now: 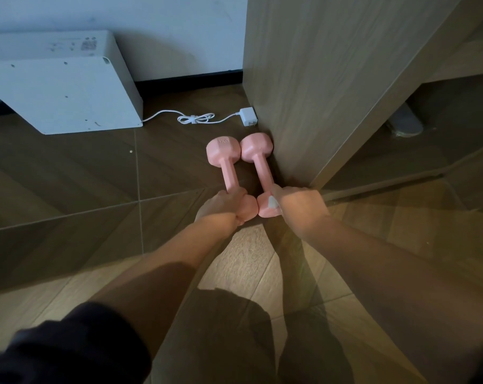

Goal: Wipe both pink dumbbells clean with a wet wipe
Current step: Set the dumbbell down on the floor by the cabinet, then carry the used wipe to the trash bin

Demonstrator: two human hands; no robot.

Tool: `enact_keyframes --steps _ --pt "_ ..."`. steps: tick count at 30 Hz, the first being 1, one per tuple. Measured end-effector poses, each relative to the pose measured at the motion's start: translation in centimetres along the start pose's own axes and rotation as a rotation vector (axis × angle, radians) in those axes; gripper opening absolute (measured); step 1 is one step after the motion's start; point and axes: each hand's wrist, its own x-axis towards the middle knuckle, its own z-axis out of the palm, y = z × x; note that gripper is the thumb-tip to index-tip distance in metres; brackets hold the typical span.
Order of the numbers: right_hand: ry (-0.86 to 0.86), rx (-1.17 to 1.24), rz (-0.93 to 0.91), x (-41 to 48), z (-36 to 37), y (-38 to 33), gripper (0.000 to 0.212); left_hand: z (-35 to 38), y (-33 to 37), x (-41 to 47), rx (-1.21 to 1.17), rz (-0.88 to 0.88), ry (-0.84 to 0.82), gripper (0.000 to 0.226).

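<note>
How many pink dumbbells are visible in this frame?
2. The left dumbbell lies on the floor, left hand gripping its near end; the right dumbbell lies beside it, next to the wooden panel, right hand gripping it.

- Both forearms bare, stretched fwd & down, converging.
- left grip (223, 209): fingers curled round left dumbbell (230, 174) handle, near end.
- right grip (299, 207): knuckles up, pinches wipe (272, 202) against right dumbbell (263, 171).
</note>
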Motion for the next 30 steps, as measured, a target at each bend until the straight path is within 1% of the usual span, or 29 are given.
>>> enact_keyframes --steps 1,3,4,5,6,7,8,10,12,13,14,16,18,20,21,23,25,27,30 --pt "-0.024 0.029 0.014 0.0 -0.2 -0.1 0.030 0.2 0.0 0.1 -0.004 -0.016 -0.009 0.066" --pt "-0.116 0.174 0.063 -0.3 -0.8 0.1 0.038 0.6 0.1 -0.3 -0.018 -0.072 -0.013 0.087" --pt "-0.157 0.261 0.062 -0.8 -1.0 0.3 0.046 0.8 0.3 -0.8 -0.013 -0.100 0.008 0.096" --pt "-0.182 0.345 0.054 -1.5 -1.2 0.5 0.056 0.9 0.5 -1.6 0.005 -0.110 0.048 0.099" --pt "-0.194 0.438 0.062 -2.3 -1.5 0.6 0.063 1.0 0.6 -2.6 0.015 -0.096 0.100 0.096" --pt "-0.201 0.540 0.091 -3.3 -1.9 0.7 0.064 1.0 0.7 -3.6 0.004 -0.065 0.152 0.089" --pt "-0.207 0.633 0.137 -4.3 -2.3 0.8 0.061 1.0 0.8 -4.8 -0.033 -0.034 0.182 0.080" --pt "-0.218 0.789 0.232 -6.0 -3.4 0.7 0.047 0.5 0.9 -7.6 -0.173 -0.014 0.144 0.061" --pt "-0.232 0.945 0.309 -7.7 -5.1 0.2 0.036 -0.4 1.5 -10.7 -0.368 -0.057 0.070 0.041" --pt "-0.231 1.013 0.337 -8.6 -6.1 -0.1 0.031 -1.0 1.8 -12.3 -0.490 -0.091 0.054 0.035" --pt "-0.221 1.060 0.344 -9.5 -7.2 -0.5 0.023 -1.6 2.2 -14.0 -0.624 -0.129 0.050 0.032" --pt "-0.228 1.171 0.294 -11.4 -9.4 -1.6 0.007 -3.2 3.0 -17.2 -0.844 -0.195 0.061 0.034" --pt "-0.307 1.303 0.245 -13.2 -12.0 -2.9 0.008 -5.2 3.6 -20.3 -0.978 -0.232 0.050 0.035" --pt "-0.409 1.318 0.225 -14.8 -15.0 -4.2 0.015 -7.5 3.9 -23.4 -1.078 -0.248 -0.001 0.030" --pt "-0.452 1.325 0.207 -15.5 -16.5 -4.9 0.017 -8.7 4.0 -25.0 -1.106 -0.251 -0.019 0.025" --pt "-0.494 1.379 0.189 -16.9 -19.8 -6.4 0.021 -10.9 4.1 -28.1 -1.125 -0.264 0.007 0.016" --pt "-0.472 1.397 0.250 -18.5 -23.3 -7.6 0.023 -13.3 4.3 -31.3 -1.125 -0.300 0.073 0.011" --pt "-0.451 1.377 0.310 -20.4 -27.2 -8.7 0.020 -16.0 4.5 -34.7 -1.116 -0.338 0.108 0.008" --pt "-0.488 1.406 0.315 -23.8 -33.5 -10.4 0.015 -20.3 4.9 -40.3 -1.100 -0.358 0.120 0.008"
